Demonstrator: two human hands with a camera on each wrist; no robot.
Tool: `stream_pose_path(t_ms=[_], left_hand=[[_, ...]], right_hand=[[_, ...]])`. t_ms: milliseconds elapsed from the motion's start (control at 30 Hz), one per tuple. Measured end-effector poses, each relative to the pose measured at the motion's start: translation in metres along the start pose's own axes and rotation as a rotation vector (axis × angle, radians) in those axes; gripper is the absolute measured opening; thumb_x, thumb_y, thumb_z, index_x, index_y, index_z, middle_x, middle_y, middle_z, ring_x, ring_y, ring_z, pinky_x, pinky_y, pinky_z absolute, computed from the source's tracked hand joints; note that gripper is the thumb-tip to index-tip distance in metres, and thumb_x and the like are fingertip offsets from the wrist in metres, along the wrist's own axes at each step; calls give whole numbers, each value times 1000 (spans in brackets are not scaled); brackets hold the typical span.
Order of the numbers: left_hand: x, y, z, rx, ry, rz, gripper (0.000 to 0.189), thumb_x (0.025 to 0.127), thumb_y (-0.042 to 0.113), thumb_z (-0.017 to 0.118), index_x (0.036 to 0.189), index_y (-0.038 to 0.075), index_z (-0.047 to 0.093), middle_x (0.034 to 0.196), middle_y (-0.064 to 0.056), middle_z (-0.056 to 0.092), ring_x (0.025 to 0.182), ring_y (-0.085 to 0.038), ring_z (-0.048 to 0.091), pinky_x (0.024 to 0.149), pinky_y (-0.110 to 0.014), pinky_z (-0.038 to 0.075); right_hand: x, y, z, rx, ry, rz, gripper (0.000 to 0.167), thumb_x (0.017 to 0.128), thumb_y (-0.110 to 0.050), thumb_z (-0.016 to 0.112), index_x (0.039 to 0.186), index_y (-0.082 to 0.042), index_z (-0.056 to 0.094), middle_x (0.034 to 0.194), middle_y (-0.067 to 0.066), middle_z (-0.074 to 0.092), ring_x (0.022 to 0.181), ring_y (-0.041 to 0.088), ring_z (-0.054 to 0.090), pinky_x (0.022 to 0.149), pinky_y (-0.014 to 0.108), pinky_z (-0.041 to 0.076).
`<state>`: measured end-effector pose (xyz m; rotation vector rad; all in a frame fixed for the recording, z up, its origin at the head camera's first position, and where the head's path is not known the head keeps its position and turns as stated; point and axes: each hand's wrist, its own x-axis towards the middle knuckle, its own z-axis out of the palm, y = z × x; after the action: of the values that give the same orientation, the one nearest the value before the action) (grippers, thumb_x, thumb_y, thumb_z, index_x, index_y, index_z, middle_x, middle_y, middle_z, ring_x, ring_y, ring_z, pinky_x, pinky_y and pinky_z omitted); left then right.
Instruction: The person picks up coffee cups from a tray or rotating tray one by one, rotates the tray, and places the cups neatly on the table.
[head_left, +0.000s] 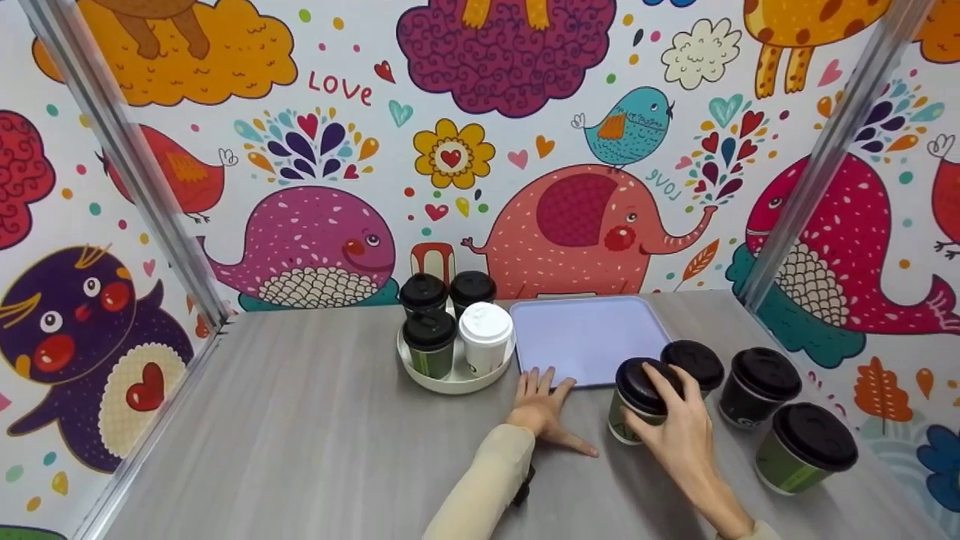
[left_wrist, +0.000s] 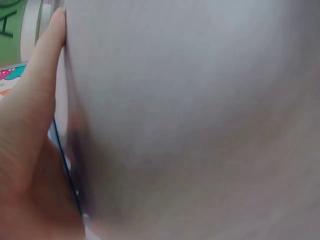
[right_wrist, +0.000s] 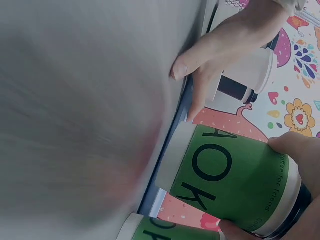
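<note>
My right hand (head_left: 681,426) grips a green paper coffee cup (right_wrist: 232,170) with a black lid, thumb on one side and fingers over the lid and far side. The cup's base is close over the table, just in front of the lilac tray (head_left: 585,337). Fingers spread, my left hand (head_left: 541,412) rests on the tabletop and its fingertips reach the tray's front edge. Its thumb points toward the held cup. To the left, a round white tray (head_left: 450,387) carries black-lidded cups, among them a green cup (head_left: 431,360), and a white cup (head_left: 486,341).
Right of the held cup stand a black-lidded cup (head_left: 694,364), a dark cup (head_left: 757,386) and a large green cup (head_left: 806,450). A patterned wall (head_left: 450,75) with metal corner posts closes off the back and sides of the grey table (head_left: 315,420).
</note>
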<state>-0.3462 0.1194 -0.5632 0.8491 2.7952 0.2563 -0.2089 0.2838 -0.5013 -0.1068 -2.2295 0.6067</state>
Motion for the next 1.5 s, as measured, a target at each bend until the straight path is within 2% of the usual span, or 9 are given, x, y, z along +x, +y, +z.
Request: stream_pose_path(t_ms=[167,333,533,833,1033,1133,1333,1500], left_hand=[[5,-5,-5,-4,-6,-12,126,59,83,82,162,39,26,175,-6,18,164,-34,11,135,-48,7],[9,-7,-11,-19,-36,-11,125,60,81,82,162,38,26,175,-7,16,164,-34,10,135,-50,5],[11,-7,-16,-8,-58,-15,126,61,83,80,164,38,22,177,-7,11,165,-34,6,135,-50,1],[11,0,-13,-29,-69,-14,128,60,84,80,164,38,21,177,-7,10,165,-35,4,135,-51,0],[8,1,-5,-53,-52,-4,129,58,81,83,164,36,24,176,-8,13,164,-38,6,134,-53,1],[4,1,1,-58,-38,-2,129,57,80,85,163,36,26,175,-9,16,164,-38,8,134,-53,2],[0,-4,-2,-47,-19,1,126,59,80,84,162,35,27,174,-11,19,163,-39,12,134,-53,5],[-7,-1,-8,-52,22,1,123,61,78,84,162,34,29,173,-12,21,163,-39,13,134,-53,8]], right_hand=[[-4,1,-11,12,28,-3,73,62,-9,95,131,-10,70,133,30,59,109,52,63,81,66,54],[-9,6,-25,8,68,-13,73,61,-7,95,130,-9,71,132,31,59,106,53,64,77,68,53],[-14,13,-43,-7,60,8,75,61,-7,95,132,-10,70,134,28,58,105,52,64,77,68,53],[-20,22,-61,-18,71,6,77,60,-7,95,132,-12,70,135,27,59,111,50,63,78,68,52],[-31,30,-72,-46,44,40,78,61,-7,96,134,-13,69,135,28,57,108,52,63,79,69,52],[-37,34,-76,-74,10,65,78,62,-8,96,135,-12,68,136,29,56,111,53,60,83,69,50],[-42,41,-73,-149,-50,104,76,64,-14,97,134,-12,68,136,30,55,115,54,53,83,71,47],[-40,50,-68,-182,-37,68,77,63,-17,97,133,-12,68,133,32,56,113,51,47,84,68,45]])
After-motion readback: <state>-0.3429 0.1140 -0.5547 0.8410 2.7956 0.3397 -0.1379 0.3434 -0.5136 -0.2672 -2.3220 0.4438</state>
